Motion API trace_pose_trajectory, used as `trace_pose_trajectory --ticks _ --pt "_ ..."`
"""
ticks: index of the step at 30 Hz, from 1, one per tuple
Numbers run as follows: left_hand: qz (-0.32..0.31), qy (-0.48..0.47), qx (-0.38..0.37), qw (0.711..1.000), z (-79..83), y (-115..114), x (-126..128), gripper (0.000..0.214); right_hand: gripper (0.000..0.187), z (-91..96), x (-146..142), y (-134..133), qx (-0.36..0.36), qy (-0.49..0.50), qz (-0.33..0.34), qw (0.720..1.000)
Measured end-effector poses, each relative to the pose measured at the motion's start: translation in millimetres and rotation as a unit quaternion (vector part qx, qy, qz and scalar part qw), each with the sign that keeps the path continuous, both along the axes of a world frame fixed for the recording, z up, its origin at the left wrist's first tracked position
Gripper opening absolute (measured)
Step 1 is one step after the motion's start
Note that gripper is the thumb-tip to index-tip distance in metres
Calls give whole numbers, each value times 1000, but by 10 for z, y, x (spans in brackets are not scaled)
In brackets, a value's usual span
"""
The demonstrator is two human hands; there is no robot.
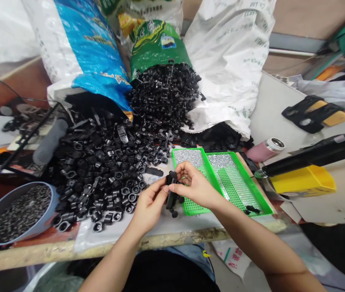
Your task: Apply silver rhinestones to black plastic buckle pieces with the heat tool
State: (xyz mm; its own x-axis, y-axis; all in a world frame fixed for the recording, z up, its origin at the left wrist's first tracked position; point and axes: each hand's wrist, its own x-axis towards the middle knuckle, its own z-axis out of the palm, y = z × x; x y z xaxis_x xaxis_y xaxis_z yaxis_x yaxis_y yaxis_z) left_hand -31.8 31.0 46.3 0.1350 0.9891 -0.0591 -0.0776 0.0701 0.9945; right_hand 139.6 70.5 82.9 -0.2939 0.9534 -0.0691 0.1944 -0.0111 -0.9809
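Far left: blue-grey bowl (54, 199) full of tiny dark pieces, its wall probably there to stop them scattering. Next, blue-and-white sack (91, 38), mouth down toward the bench; loose black parts (105, 162) heap in front of it, likely so stock sits within easy reach. Left hand (150, 205) pinches the black assembly (171, 191) between thumb and fingertips, from its left side. Green sack (161, 44) behind, mouth toward the worker, small black bits bunched at the opening. Assembly is roughly upright, raised over the bench by the left tray (192, 210), probably to keep all sides accessible. Right hand (196, 186) grips it from the other side, thumb on the near face, fingers curled; two-sided hold looks meant for steadiness. White sack (230, 61) stands behind the trays. Right tray (268, 209) has silvery bits, mostly far end, perforated floor presumably keeping them sorted. Black tool (315, 156) lies over yellow bin (304, 180), far right.
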Motion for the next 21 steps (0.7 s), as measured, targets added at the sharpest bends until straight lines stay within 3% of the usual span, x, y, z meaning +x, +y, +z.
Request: trace_pose_trajectory --ticks 9,15,18,21 --pt "-23 -9 29 999 63 7 -33 43 26 108 68 132 -49 28 65 996" --pt "-33 -112 -72 991 -18 9 -56 54 31 74 117 203 -50 46 90 994" --pt "-25 -162 -110 980 -36 -1 -47 53 32 1 92 207 -30 59 70 995" --pt "-19 -176 -91 980 -26 3 -27 50 29 -98 13 164 7 60 15 998"
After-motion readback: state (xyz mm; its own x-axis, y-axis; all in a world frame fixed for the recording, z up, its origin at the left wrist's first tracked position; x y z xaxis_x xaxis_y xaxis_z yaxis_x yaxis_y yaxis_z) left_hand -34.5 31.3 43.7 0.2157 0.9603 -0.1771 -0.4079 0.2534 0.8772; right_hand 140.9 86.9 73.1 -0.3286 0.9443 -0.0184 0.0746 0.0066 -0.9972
